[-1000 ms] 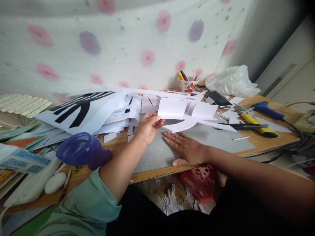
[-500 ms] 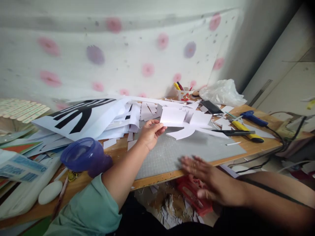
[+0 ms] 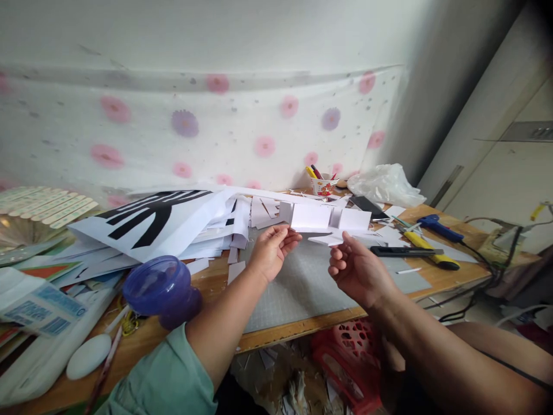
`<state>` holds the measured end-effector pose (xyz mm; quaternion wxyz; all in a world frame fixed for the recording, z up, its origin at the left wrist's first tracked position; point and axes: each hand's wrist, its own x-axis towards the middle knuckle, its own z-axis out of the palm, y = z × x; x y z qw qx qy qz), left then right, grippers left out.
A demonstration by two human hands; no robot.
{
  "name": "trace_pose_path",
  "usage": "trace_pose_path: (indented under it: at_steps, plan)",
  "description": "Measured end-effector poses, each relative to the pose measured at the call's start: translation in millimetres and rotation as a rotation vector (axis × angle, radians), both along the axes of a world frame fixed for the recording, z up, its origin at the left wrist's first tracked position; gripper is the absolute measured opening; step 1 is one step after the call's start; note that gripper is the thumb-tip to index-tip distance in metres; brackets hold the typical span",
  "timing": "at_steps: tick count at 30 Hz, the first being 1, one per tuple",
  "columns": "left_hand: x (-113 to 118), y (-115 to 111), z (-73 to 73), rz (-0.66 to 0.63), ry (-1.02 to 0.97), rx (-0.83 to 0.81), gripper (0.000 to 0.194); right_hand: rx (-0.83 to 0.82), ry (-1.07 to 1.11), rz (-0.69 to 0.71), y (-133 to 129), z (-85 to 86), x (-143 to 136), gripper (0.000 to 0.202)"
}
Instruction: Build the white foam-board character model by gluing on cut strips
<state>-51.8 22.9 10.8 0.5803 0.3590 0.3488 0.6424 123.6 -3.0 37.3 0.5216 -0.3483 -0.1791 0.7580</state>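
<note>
A white folded piece of card [image 3: 311, 217] with upright walls is held over the grey cutting mat [image 3: 298, 294]. My left hand [image 3: 275, 248] pinches its left end between thumb and fingers. At its near edge, right of the middle, my right hand [image 3: 356, 268] is closed with thumb and fingertips on the card. Just beyond the right hand lie a black utility knife [image 3: 406, 252] and a yellow-handled cutter [image 3: 427, 249]. White paper scraps [image 3: 264, 211] lie behind the card.
On the left are a purple plastic cup [image 3: 158, 285], a white oval object [image 3: 88, 355] and lettered paper sheets [image 3: 151, 222]. A blue glue gun [image 3: 440, 226], a plastic bag [image 3: 386, 184], a phone [image 3: 368, 207] and a pen cup [image 3: 323, 185] stand behind. A red basket [image 3: 345, 363] sits below the table edge.
My right hand has risen from the table's front edge, fingers spread, to grip the card. My left hand keeps its pinch. The view has tilted upward slightly.
</note>
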Motion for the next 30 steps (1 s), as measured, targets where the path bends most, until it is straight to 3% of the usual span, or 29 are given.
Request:
trace_pose_path:
  at_steps: [5,10,15,19,22,26,30]
  plan:
    - [-1.9,0.6,-7.1,0.029,0.227,0.069,0.021,0.04,-0.046,-0.047,15.9,32.8,-5.4,0.026]
    - [-1.1,5.2,-15.5,-0.009,0.638,0.211,0.011,0.092,-0.081,-0.018,24.7,40.8,-7.2,0.029]
    - [18.4,16.2,5.3,-0.242,0.896,0.339,0.028,0.121,-0.125,0.047,18.5,29.8,-7.7,0.031]
    - [29.2,27.1,23.5,-0.392,1.006,0.299,0.008,0.148,-0.152,0.08,13.9,21.9,-5.1,0.032]
    - [25.0,27.5,30.8,-0.425,1.032,0.255,0.014,0.154,-0.164,0.1,13.4,17.9,1.4,0.03]
    - [3.4,20.2,26.8,-0.401,0.973,0.158,0.034,0.14,-0.171,0.139,11.0,3.2,12.5,0.03]
    - [-25.8,10.1,7.0,-0.373,0.893,-0.032,0.04,0.073,-0.202,0.25,3.4,-27.3,15.8,0.031]
